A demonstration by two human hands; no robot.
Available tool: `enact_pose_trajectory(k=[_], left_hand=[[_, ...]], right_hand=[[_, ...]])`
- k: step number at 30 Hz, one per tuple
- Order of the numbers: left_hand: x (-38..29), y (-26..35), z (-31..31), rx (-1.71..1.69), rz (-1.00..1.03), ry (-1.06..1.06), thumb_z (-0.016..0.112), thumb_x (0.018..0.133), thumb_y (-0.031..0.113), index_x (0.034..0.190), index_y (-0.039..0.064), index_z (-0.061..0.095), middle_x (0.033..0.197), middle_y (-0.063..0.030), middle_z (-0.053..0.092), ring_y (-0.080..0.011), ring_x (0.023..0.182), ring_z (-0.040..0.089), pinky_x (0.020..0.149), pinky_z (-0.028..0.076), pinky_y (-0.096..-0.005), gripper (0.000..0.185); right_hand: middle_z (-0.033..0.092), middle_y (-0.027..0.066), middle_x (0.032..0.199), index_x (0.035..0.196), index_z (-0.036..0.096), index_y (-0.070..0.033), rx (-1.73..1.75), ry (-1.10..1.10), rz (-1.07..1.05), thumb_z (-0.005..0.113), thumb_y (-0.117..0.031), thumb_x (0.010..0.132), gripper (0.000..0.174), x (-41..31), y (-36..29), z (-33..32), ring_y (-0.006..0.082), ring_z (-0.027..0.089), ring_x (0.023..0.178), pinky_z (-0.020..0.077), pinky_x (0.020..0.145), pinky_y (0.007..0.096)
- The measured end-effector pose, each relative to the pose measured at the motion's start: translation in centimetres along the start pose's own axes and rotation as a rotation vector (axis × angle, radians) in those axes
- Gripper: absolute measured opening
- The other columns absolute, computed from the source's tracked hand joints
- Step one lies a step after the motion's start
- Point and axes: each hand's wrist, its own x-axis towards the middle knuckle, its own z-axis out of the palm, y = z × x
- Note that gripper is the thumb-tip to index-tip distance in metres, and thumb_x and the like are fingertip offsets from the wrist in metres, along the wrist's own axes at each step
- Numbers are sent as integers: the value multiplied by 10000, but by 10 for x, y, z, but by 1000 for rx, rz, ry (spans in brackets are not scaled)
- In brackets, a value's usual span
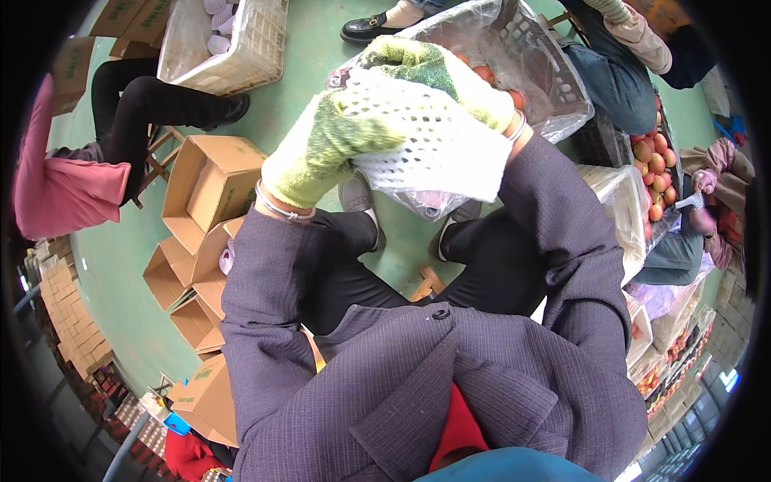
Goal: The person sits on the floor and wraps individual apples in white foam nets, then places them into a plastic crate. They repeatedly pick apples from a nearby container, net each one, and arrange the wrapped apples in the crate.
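Observation:
A white foam net sleeve (446,138) is stretched between my two hands above my knees. My left hand (331,138), in a green-coated knit glove, has its thumb pressed on the net's near face. My right hand (440,75), gloved alike, curls its fingers over the far edge of the net. Whether a fruit is inside the net cannot be told. Beyond my hands lies a plastic-lined crate (566,90) with several red apples (483,75) in it; the net and my hands hide part of it.
Open cardboard boxes (208,187) stand at my left. Behind them, a white crate (256,51) holds foam-netted fruit. People sit at the left, at the far side and at the right. A crate of apples (656,162) stands at the right, near a co-worker's hands.

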Motion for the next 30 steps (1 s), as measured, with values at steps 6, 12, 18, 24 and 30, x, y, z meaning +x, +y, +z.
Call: enact_pose_trajectory(k=[6, 12, 18, 24, 30], left_hand=[[25, 5, -19, 222, 21, 122, 644, 721, -121, 1079, 45, 733, 1071, -110, 744, -245, 984, 707, 874, 551, -336, 404], [20, 13, -18, -329, -486, 388, 709, 892, -14, 1168, -53, 679, 1095, -77, 733, -131, 965, 676, 871, 535, -279, 281], [28, 19, -13, -151, -440, 461, 677, 945, 59, 1171, -56, 683, 1103, -86, 728, -138, 954, 667, 852, 523, -283, 254], [29, 17, -11, -115, -416, 402, 710, 951, 137, 1230, -41, 648, 1126, -91, 709, -114, 979, 625, 869, 503, -276, 336], [34, 20, -16, -24, -247, 244, 787, 865, 137, 1414, -35, 516, 1362, -98, 598, -172, 1205, 557, 1058, 426, -324, 636]], right_hand=[[709, 87, 936, 1040, 702, -69, -638, 329, 344, 656, -273, 917, 242, -13, 46, -128, 188, 670, 834, 527, 743, 341], [745, 141, 1099, 1123, 742, -74, -1531, 313, 1250, 662, -603, 853, 600, -46, 165, -212, 291, 700, 1048, 526, 895, 412], [688, 200, 1167, 1187, 632, -22, -1501, 818, 1000, 752, -432, 815, 566, -68, 215, -202, 335, 676, 1089, 533, 937, 432], [707, 163, 1134, 1099, 720, -81, -1493, 629, 1079, 760, -454, 785, 489, -59, 196, -213, 297, 693, 1032, 541, 888, 405], [641, 115, 1185, 1253, 606, -98, 260, 768, 560, 677, -374, 928, 432, -33, 92, -141, 241, 617, 1030, 510, 798, 389]])
